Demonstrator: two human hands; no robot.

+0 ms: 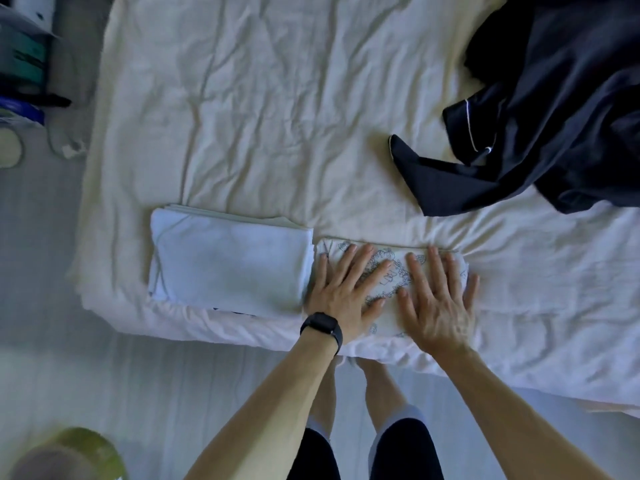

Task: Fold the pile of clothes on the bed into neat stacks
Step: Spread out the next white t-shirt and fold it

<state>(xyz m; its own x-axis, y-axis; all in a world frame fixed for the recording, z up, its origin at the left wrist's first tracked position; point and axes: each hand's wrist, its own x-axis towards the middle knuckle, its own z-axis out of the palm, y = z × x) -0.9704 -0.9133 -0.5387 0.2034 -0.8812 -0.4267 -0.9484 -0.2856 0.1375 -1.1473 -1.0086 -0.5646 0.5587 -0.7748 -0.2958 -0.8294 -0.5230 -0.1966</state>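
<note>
Printed garment (389, 271) lies folded beside the white stack (230, 261); your left hand (346, 292) and right hand (436, 299) press flat, fingers spread (smoothing creases).

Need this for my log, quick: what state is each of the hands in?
Left hand: open, flat on the printed cloth.
Right hand: open, flat on the same cloth.

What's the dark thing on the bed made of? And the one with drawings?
Dark garment: probably satin-like cloth; it drapes smoothly and has thin white piping. Printed garment: likely soft matte cotton, since it looks dull and creased.
</note>
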